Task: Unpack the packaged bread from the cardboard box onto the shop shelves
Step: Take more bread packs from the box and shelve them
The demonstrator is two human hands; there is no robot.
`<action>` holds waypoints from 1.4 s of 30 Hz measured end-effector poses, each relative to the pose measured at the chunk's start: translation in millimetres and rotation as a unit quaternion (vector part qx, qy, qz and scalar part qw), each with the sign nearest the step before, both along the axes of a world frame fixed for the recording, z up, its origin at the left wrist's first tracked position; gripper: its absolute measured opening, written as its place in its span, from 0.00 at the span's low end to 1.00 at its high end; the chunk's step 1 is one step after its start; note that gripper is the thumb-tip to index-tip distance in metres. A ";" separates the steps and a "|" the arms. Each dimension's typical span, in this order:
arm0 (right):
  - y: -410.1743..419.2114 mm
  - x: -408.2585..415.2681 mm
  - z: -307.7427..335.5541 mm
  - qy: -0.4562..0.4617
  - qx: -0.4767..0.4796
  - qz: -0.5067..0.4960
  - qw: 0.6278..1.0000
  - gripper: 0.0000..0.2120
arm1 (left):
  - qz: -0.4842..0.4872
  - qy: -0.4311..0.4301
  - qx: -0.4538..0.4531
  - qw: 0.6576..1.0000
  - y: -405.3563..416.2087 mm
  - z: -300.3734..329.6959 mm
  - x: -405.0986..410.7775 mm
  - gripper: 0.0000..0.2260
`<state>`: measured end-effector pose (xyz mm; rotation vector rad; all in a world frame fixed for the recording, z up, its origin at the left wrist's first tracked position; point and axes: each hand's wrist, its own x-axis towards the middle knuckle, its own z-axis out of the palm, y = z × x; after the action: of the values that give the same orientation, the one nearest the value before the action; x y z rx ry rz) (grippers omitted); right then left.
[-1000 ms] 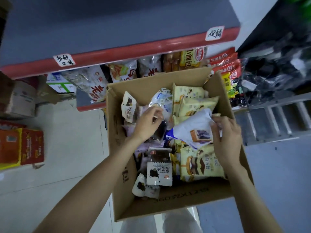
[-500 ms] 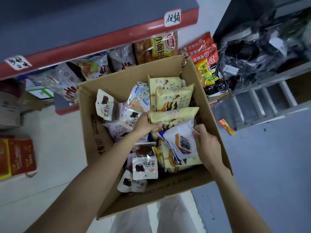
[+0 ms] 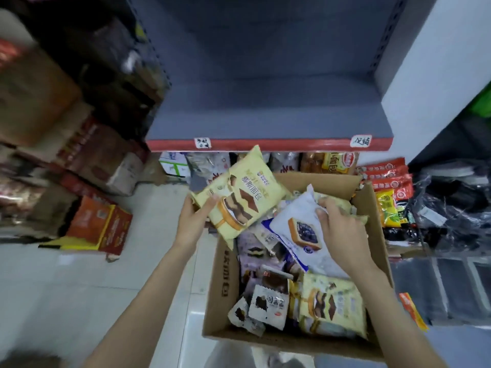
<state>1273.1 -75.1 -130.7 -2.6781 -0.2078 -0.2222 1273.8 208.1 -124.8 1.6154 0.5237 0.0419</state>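
Left hand: our left hand (image 3: 195, 217) grips the yellow bread packet (image 3: 240, 193) by its lower-left corner, thumb on the printed face and fingers behind, lifting it clear of the box at about 11 o'clock from the box's middle.
Right hand: our right hand (image 3: 338, 225) lies on the white bread packet (image 3: 297, 227), fingers curled over its upper edge and pinching the wrapper; the packet sits tilted on top of the pile inside the box.
Handling: we judge both packets light, soft and air-puffed, with slick film that crinkles. A squeeze on the middle could crush the loaf, so we would take hold at a sealed edge or corner, as both hands do now.
Box: the cardboard box (image 3: 225, 282) stands open on the floor below us, with both packets at its 12 o'clock end.
Count in box: we count one more large yellow packet (image 3: 332, 308) at 5 o'clock, and at least three small white-and-brown packets (image 3: 268, 306) near 6 o'clock; more lie beneath, too jumbled to count.
Shelves: the grey shelf (image 3: 265, 115) at 12 o'clock carries two handwritten labels on its red edge; the lower shelf (image 3: 329, 162) under it already holds bread bags.
Judgement: we think the yellow packet goes up to the grey shelf next.
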 end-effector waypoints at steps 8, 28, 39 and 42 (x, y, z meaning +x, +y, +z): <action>60.8 73.5 154.0 -0.083 -0.005 0.171 0.982 0.06 | 0.044 -0.174 -0.054 0.982 67.3 119.5 -15.2 0.22; 191.0 255.4 451.4 -0.523 -0.134 0.103 0.835 0.05 | 0.066 -0.389 -0.055 0.917 170.9 340.4 148.6 0.17; 263.5 302.0 420.8 -0.427 -0.042 0.059 0.902 0.14 | -0.099 -0.342 -0.041 0.934 234.4 383.9 256.4 0.18; 317.9 295.3 430.3 -0.173 0.183 0.111 0.961 0.26 | -0.132 -0.345 -0.061 0.927 242.4 387.3 280.3 0.21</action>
<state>1568.5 242.7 299.6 -2.2120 -0.5193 -0.5968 1554.1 450.5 262.5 1.4179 -0.2338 0.3565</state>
